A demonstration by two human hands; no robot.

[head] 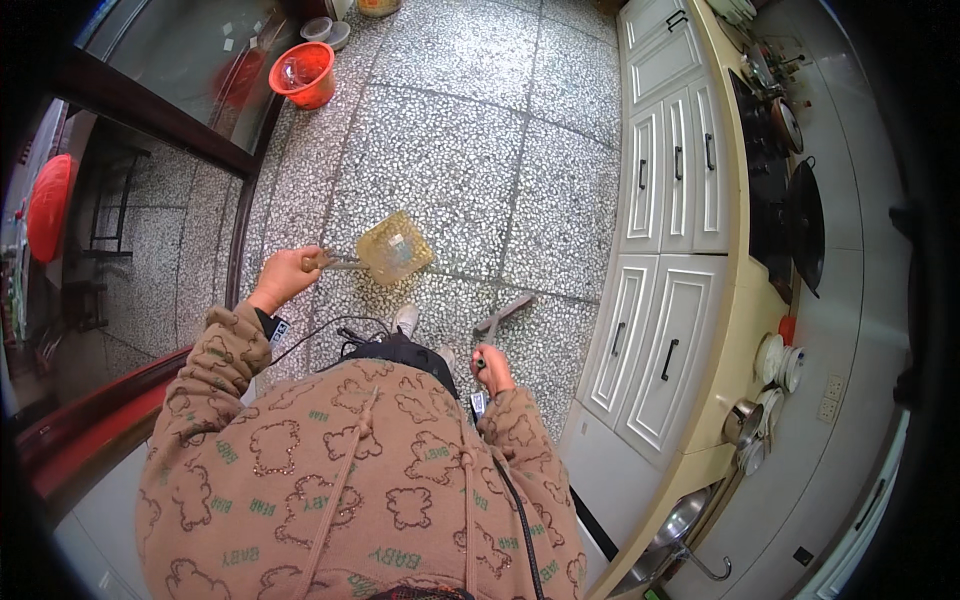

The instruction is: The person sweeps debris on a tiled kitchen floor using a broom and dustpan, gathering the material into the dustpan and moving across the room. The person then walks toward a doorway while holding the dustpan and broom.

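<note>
My left hand (291, 276) is closed around the handle of a translucent yellowish plastic dustpan (391, 259). Its square pan extends to the right of that hand, over the speckled floor, with a small whitish and bluish patch in it. Whether the pan touches the floor I cannot tell. In my right hand (491, 369) is the handle of a broom (507, 313) with a narrow grey head. The broom head lies slantwise ahead of the hand, to the right of the dustpan and apart from it. My shoes (406, 319) show between the two tools.
Terrazzo floor tiles (450, 142) stretch ahead. White cabinets (637, 322) run along the right under a counter with a wok (806, 225), stacked bowls and a sink (682, 517). Dark-framed glass doors (150, 124) line the left. A red bucket (304, 79) stands at the upper left.
</note>
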